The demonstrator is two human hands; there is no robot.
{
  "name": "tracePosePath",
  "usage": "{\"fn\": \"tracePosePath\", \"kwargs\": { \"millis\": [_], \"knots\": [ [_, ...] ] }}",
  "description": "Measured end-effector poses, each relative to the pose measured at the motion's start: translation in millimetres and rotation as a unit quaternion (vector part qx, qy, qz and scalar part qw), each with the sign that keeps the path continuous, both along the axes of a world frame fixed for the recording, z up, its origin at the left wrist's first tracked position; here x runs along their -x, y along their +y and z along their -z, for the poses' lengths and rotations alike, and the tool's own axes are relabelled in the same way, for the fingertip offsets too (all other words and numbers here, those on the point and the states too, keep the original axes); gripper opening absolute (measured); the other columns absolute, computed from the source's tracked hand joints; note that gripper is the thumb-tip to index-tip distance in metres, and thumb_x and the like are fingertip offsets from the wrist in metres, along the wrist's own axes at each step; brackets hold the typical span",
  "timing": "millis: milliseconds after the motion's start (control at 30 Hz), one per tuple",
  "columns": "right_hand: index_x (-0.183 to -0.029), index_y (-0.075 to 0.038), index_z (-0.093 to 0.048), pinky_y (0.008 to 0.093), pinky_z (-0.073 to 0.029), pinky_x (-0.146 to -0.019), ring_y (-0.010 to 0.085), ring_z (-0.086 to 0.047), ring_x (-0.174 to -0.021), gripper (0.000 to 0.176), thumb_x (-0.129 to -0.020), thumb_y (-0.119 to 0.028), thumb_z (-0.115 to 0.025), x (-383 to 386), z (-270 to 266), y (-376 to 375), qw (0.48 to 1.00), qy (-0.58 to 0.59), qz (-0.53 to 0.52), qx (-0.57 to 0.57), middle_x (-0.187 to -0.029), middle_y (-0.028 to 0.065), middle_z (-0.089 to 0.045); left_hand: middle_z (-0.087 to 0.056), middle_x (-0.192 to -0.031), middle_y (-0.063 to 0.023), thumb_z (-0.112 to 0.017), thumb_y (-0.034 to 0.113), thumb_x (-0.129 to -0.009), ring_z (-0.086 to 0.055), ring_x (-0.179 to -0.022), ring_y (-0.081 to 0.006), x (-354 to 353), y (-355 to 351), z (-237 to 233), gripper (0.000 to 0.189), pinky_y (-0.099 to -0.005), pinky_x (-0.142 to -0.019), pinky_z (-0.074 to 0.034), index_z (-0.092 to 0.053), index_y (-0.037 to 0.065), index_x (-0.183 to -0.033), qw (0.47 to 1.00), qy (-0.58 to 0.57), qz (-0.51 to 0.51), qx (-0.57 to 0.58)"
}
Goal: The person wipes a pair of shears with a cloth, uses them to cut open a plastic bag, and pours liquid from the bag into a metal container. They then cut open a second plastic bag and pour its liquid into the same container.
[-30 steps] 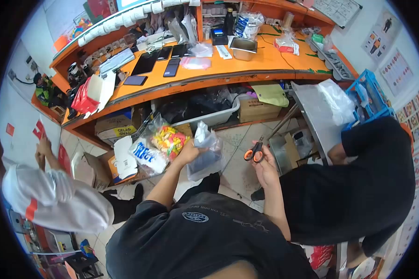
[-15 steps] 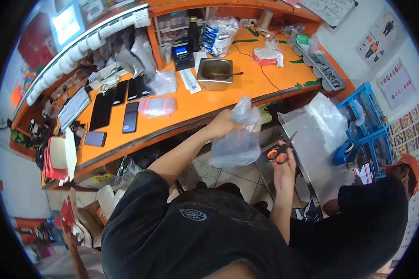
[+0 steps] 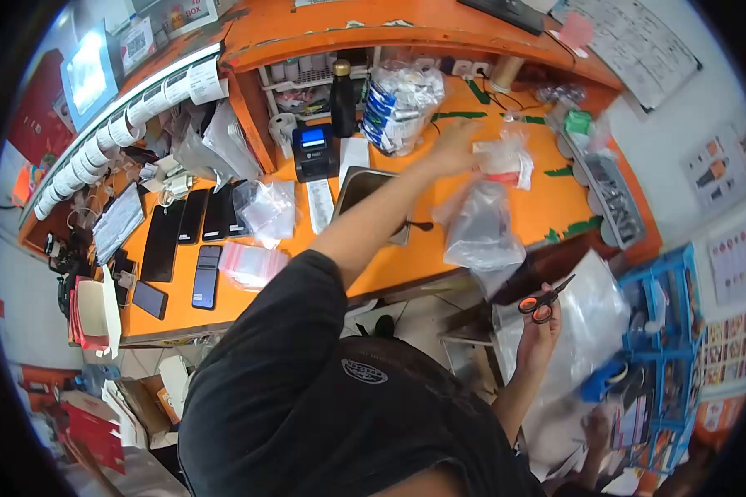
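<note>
Clear glossy plastic bag; scissors with orange plastic handles, metal blades; steel tray; smooth orange counter.

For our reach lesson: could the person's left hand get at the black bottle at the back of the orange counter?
Probably yes: the left hand is stretched over the counter near the black bottle, but a bag of packets stands between, and its grip seems taken by a clear bag.

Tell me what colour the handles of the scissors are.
Orange. The scissors, held in the right hand, show in the head view.
</note>
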State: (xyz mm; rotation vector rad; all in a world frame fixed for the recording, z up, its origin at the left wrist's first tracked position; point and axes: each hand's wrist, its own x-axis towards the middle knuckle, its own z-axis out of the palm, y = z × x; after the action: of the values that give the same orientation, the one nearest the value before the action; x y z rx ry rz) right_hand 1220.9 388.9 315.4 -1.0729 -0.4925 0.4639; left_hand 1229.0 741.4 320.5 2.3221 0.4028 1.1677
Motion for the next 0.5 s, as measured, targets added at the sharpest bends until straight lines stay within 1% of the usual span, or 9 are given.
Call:
{"fn": "tracePosePath", "kwargs": {
  "millis": [33, 100, 133, 167, 233, 300, 367, 433, 500],
  "knots": [
    [-0.12, 0.002, -0.045, 0.0258, -0.042, -0.082, 0.0126, -0.054, -0.089, 0.05, -0.081, -0.023, -0.064, -11.7, -0.4, 10.9, 1.0, 0.004, -0.01, 0.002, -0.099, 0.0054, -0.055, -0.059, -0.108, -0.014, -0.068, 0.026, -0.072, -0.05, -0.107, -0.0258, 20.4, 35.8, -12.1, 0.042, -0.0378, -0.09, -0.039, -0.059, 0.001, -0.105, 0.996, 0.035, 0.08, -0.008],
    [-0.12, 0.002, -0.045, 0.0258, -0.042, -0.082, 0.0127, -0.053, -0.09, 0.05, -0.081, -0.024, -0.064, -30.2, -2.2, 30.6, 0.998, -0.018, -0.041, 0.043, -0.1, 0.0058, -0.054, -0.065, -0.087, -0.0133, -0.069, 0.024, -0.07, -0.061, -0.081, -0.0243, 59.9, 96.9, -13.0, 0.032, -0.0348, -0.075, -0.047, -0.064, 0.0, -0.09, 0.947, 0.146, 0.121, 0.259],
    [-0.118, 0.002, -0.048, 0.024, -0.04, -0.082, 0.0097, -0.052, -0.087, 0.045, -0.08, -0.017, -0.065, -33.9, -6.7, 42.5, 0.998, 0.001, -0.039, 0.039, -0.095, 0.0033, -0.056, -0.064, -0.079, -0.0137, -0.069, 0.022, -0.069, -0.061, -0.071, -0.024, 78.0, 123.6, -4.1, 0.027, -0.0336, -0.069, -0.047, -0.064, -0.001, -0.083, 0.966, 0.201, 0.044, 0.159],
    [-0.118, 0.002, -0.048, 0.024, -0.04, -0.082, 0.0097, -0.052, -0.087, 0.045, -0.08, -0.017, -0.065, -40.4, -5.0, 51.8, 0.998, 0.006, -0.047, 0.04, -0.095, 0.0033, -0.056, -0.064, -0.071, -0.014, -0.069, 0.02, -0.068, -0.061, -0.061, -0.0238, 93.4, 146.6, 12.1, 0.023, -0.0323, -0.063, -0.048, -0.065, -0.001, -0.075, 0.965, 0.255, -0.032, 0.054],
    [-0.12, 0.002, -0.045, 0.0256, -0.043, -0.08, 0.0126, -0.053, -0.09, 0.049, -0.082, -0.023, -0.063, -52.7, -1.1, 66.2, 0.997, -0.023, -0.056, 0.055, -0.098, 0.0054, -0.054, -0.062, -0.069, -0.0158, -0.069, 0.019, -0.066, -0.061, -0.064, -0.0252, 114.0, 177.8, 53.0, 0.021, -0.0317, -0.062, -0.047, -0.065, 0.0, -0.072, 0.95, 0.305, -0.053, -0.03],
    [-0.12, 0.003, -0.045, 0.026, -0.042, -0.082, 0.0122, -0.053, -0.089, 0.048, -0.082, -0.021, -0.063, -58.2, 0.1, 79.7, 0.996, -0.02, -0.067, 0.064, -0.097, 0.0052, -0.054, -0.063, -0.07, -0.015, -0.069, 0.021, -0.066, -0.061, -0.065, -0.0263, 127.1, 194.8, 95.3, 0.022, -0.0326, -0.063, -0.048, -0.065, 0.001, -0.073, 0.944, 0.327, -0.034, 0.008],
    [-0.12, 0.003, -0.044, 0.0265, -0.041, -0.082, 0.0116, -0.052, -0.087, 0.046, -0.083, -0.018, -0.062, -59.8, 1.7, 93.7, 0.991, -0.045, -0.084, 0.095, -0.095, 0.0046, -0.055, -0.063, -0.07, -0.0142, -0.069, 0.023, -0.065, -0.061, -0.066, -0.0273, 129.7, 190.8, 113.9, 0.024, -0.0335, -0.063, -0.048, -0.066, 0.002, -0.075, 0.937, 0.346, -0.01, 0.047],
    [-0.12, 0.003, -0.045, 0.0251, -0.039, -0.08, 0.0105, -0.052, -0.084, 0.044, -0.082, -0.014, -0.061, -52.1, -5.9, 106.3, 0.991, -0.043, -0.081, 0.099, -0.092, 0.0037, -0.055, -0.063, -0.074, -0.0122, -0.07, 0.029, -0.064, -0.062, -0.072, -0.0269, 132.1, 179.0, 128.5, 0.027, -0.035, -0.066, -0.049, -0.066, 0.005, -0.077, 0.887, 0.449, -0.095, -0.061],
    [-0.119, 0.003, -0.047, 0.0226, -0.038, -0.076, 0.0093, -0.051, -0.081, 0.043, -0.081, -0.013, -0.062, -49.4, -3.5, 113.6, 0.983, -0.076, -0.093, 0.138, -0.089, 0.002, -0.056, -0.063, -0.078, -0.0122, -0.069, 0.029, -0.065, -0.062, -0.075, -0.0275, 126.3, 180.0, 139.0, 0.027, -0.036, -0.068, -0.049, -0.066, 0.005, -0.077, 0.878, 0.465, -0.106, -0.046]
  ]
}}
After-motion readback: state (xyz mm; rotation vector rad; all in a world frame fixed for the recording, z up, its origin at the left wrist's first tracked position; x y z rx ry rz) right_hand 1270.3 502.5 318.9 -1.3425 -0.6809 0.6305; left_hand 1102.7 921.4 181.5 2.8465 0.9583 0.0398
